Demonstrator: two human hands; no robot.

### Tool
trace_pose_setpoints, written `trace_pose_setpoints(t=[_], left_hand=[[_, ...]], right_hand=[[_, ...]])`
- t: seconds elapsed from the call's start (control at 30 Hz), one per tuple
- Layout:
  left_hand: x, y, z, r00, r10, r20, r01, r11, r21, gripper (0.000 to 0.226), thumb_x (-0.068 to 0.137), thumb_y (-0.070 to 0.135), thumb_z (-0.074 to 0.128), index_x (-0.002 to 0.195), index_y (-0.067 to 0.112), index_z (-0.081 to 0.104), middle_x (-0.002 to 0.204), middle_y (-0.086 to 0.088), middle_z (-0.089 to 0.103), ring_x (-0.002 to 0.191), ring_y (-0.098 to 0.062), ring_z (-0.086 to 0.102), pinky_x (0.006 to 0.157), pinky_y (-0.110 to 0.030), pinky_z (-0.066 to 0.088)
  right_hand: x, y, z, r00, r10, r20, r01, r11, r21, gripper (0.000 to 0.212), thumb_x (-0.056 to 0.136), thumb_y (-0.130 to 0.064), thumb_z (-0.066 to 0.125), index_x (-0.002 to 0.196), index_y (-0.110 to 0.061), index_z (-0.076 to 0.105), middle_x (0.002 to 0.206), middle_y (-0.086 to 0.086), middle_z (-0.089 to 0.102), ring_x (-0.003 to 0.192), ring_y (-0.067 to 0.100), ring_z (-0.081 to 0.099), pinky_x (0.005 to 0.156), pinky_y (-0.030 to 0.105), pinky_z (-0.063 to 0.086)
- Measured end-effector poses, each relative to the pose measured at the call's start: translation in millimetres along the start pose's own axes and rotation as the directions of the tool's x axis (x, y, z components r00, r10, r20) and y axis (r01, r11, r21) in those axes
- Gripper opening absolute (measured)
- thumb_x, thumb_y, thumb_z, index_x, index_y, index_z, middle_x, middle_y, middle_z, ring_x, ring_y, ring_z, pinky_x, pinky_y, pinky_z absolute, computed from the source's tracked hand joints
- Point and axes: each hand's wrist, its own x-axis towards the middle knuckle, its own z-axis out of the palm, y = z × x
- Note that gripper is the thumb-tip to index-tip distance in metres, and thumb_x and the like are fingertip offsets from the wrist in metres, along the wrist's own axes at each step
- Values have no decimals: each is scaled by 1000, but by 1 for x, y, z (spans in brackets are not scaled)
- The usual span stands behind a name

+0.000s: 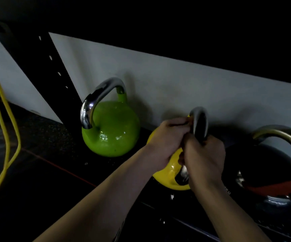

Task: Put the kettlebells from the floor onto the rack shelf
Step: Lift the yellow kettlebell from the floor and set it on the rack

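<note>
- While both fists are wrapped around its steel handle (pixel 199 121), the yellow kettlebell (pixel 169 170) sits low between the green and black ones, on the dark shelf (pixel 123 165) as far as can be told.
- Left hand (pixel 167 137) clenches the handle from the left; right hand (pixel 204 154) clenches it just beside, the two touching.
- Green kettlebell (pixel 111 130) stands upright to the left, apart from the hands.
- Black kettlebell (pixel 270 168) stands just right.
- Behind them runs a pale wall (pixel 158 81); a yellow cord (pixel 5 119) hangs far left.
</note>
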Motion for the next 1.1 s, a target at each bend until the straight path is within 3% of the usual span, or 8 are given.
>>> trace_pose_setpoints(t=[0.2,0.3,0.37,0.5,0.63,0.73,0.87,1.1], left_hand=[[10,-6,-28,915,402,42,-338,704,624,50,81,-1,53,128,13,65,133,-7,64,128,-22,55,108,-41,42],[-1,-39,-44,983,181,18,-135,659,740,90,61,32,54,146,49,33,164,-4,19,151,-31,15,114,-54,28],[-8,-61,-51,998,20,58,-58,598,799,111,58,27,59,133,78,-4,165,10,-17,152,-30,-16,116,-60,20],[-7,-92,-44,973,208,95,-188,493,849,136,54,51,86,139,61,-20,164,-4,-25,147,-28,-32,121,-54,-1],[-1,-104,-34,912,406,56,-262,474,841,137,51,56,84,136,66,-22,158,14,-15,149,-18,-27,119,-64,3],[-1,-107,-29,913,407,9,-231,499,835,136,50,55,85,133,71,-21,162,7,-12,151,-20,-20,117,-65,12],[-1,-107,-25,922,388,0,-221,526,821,133,52,52,86,134,72,-17,165,1,-12,153,-24,-17,119,-63,12],[6,-99,-41,921,377,94,-289,502,815,125,54,50,86,140,60,-5,167,-2,-6,151,-14,-21,116,-60,24]], right_hand=[[34,-17,17,997,49,65,-51,998,30,39,80,-21,65,44,-7,56,27,-6,52,25,3,51,30,15,33],[38,-20,26,990,89,113,-99,992,85,36,76,-18,64,42,-9,54,28,-1,50,26,11,49,36,21,37],[39,-19,28,989,92,114,-101,992,81,39,75,-21,63,39,-10,54,34,3,54,34,21,54,42,31,44],[39,-21,27,986,72,150,-79,996,43,48,78,-29,59,35,-8,56,42,14,61,45,31,63,53,44,55],[43,-24,23,976,49,213,-49,999,-8,39,81,-29,58,67,7,64,70,29,71,67,45,69,62,57,56],[50,-25,19,966,34,258,-27,999,-34,36,84,-26,58,80,10,64,78,28,71,71,45,70,62,55,58],[48,-24,17,963,81,256,-82,997,-5,33,84,-24,57,59,-2,56,55,14,60,49,32,60,49,41,48],[42,-27,29,977,131,166,-153,980,124,29,82,-27,58,68,-1,58,78,34,69,65,42,67,61,59,57]])
